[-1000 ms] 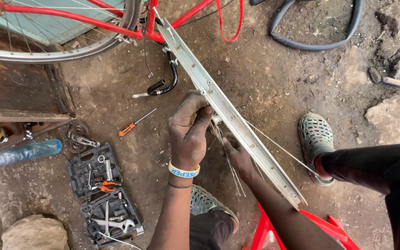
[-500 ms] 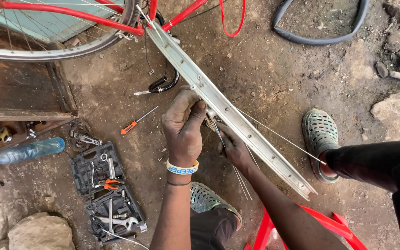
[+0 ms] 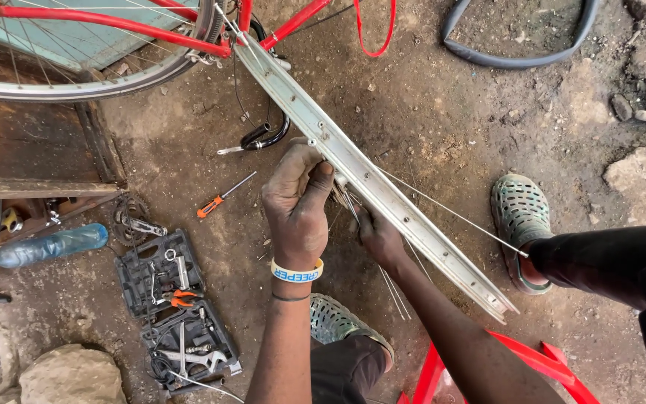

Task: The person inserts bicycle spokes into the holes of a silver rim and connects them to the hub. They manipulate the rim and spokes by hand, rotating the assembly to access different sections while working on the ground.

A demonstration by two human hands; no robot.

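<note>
A bare metal bicycle rim (image 3: 405, 213) runs slantwise from the upper left down to the lower right, seen from its inner side. My left hand (image 3: 297, 202) curls over the rim's near edge, thumb pressed by a spoke hole. My right hand (image 3: 380, 236) is under the rim, fingers closed on loose thin spokes (image 3: 392, 288) that hang down from it. One long spoke (image 3: 450, 213) sticks out to the right towards my knee. A white wristband (image 3: 297, 271) sits on my left wrist.
A red bicycle frame with a wheel (image 3: 76, 71) stands at the top left. An open black tool case (image 3: 177, 310), an orange screwdriver (image 3: 222, 196), a plastic bottle (image 3: 46, 245), a black tyre (image 3: 521, 45) and a red stool (image 3: 502, 374) lie around my sandalled feet (image 3: 521, 217).
The view has shifted a little. My left hand has slid slightly up along the rim, thumb now pressed at its edge. My right hand stays beneath, holding the spokes.
</note>
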